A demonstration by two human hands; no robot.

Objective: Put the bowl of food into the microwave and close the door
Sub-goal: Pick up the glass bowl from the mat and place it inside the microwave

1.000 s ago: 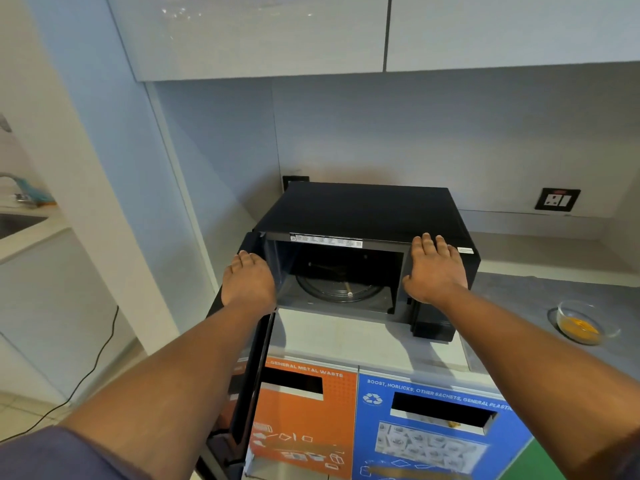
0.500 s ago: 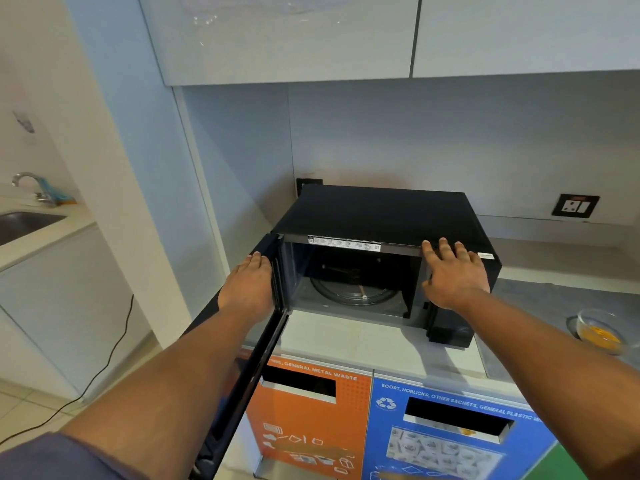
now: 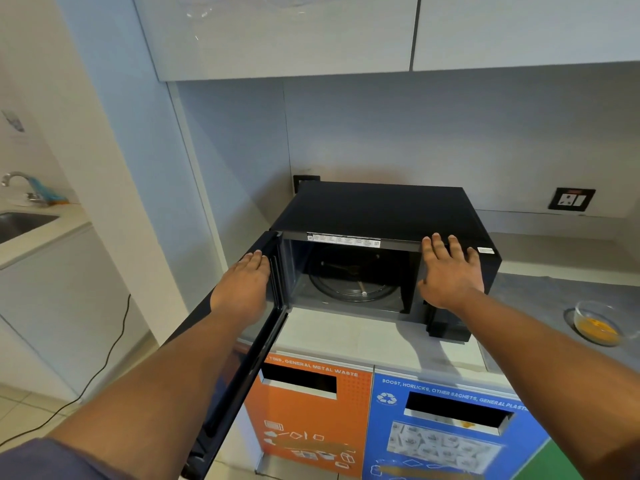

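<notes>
A black microwave (image 3: 381,209) stands on the counter with its door (image 3: 242,358) swung wide open to the left. Inside, a glass turntable (image 3: 349,292) lies bare. My left hand (image 3: 242,289) rests flat against the top of the open door, fingers together. My right hand (image 3: 450,271) lies flat on the microwave's right front panel, fingers spread. A clear glass bowl (image 3: 601,322) with yellow food sits on the grey counter far to the right, apart from both hands.
Orange (image 3: 311,417) and blue (image 3: 446,434) recycling bins stand below the counter. A wall socket (image 3: 571,199) is at the back right, white cabinets (image 3: 277,32) hang overhead. A sink (image 3: 20,221) and tap are at the left, a black cable (image 3: 104,368) runs along the floor.
The door has swung further open to the left under my left hand. My right hand has stayed on the front panel. The view has shifted slightly.
</notes>
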